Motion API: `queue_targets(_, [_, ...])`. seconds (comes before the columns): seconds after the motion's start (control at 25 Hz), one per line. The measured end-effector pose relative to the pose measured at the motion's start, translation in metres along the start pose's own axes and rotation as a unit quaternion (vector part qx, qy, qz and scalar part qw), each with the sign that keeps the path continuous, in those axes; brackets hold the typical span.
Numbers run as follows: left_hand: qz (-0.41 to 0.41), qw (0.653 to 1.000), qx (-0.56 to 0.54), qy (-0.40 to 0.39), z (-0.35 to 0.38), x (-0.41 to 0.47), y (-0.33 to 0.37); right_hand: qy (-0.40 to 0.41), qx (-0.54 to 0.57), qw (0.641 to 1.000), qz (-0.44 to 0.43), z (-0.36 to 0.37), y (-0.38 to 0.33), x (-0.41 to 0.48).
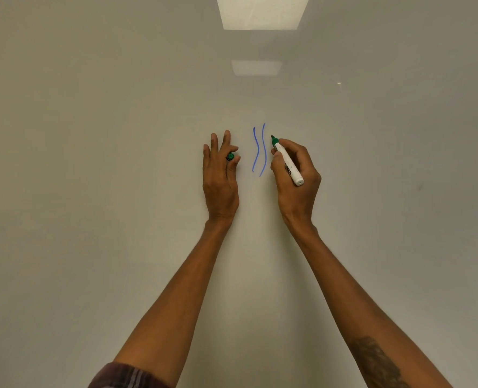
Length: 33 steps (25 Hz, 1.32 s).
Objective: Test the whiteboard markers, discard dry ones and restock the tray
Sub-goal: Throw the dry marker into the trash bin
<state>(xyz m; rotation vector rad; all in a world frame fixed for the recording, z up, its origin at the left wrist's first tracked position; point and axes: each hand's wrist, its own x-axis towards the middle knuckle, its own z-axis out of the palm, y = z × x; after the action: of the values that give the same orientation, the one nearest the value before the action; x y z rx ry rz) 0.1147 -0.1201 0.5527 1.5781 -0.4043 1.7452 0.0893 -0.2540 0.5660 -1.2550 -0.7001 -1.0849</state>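
Observation:
The whiteboard (pixel 120 135) fills the view. Two wavy blue lines (pixel 259 149) run down it between my hands. My right hand (pixel 296 175) grips a white marker with a green tip (pixel 286 162), its uncapped tip pointing up at the board just right of the blue lines. My left hand (pixel 221 175) rests against the board left of the lines, its long fingers straight, and pinches the green cap (pixel 230 156) between thumb and forefinger. No green mark shows on the board.
Two ceiling lights are reflected in the board at the top middle (pixel 261 12). A small dark smudge (pixel 419 188) sits at the right. No tray or other markers are in view.

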Motion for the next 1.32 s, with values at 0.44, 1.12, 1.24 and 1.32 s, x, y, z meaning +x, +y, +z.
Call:
queue_targets(0.44, [0.011,1.0,0.027,-0.001,-0.002,-0.001,0.006,-0.016,-0.129,0.987,-0.09,-0.007,0.011,-0.006])
queue_targets(1.12, [0.049,0.999,0.018,0.009,-0.001,-0.003,-0.003,0.014,-0.157,0.983,-0.095,-0.019,0.02,-0.019])
queue_targets(1.24, [0.039,0.999,0.032,-0.011,-0.002,-0.003,-0.004,-0.001,-0.145,0.988,-0.056,-0.026,0.025,-0.054])
queue_targets(1.32, [0.013,0.999,0.025,-0.019,-0.006,-0.008,-0.002,-0.015,-0.059,0.997,0.041,-0.03,0.019,-0.062])
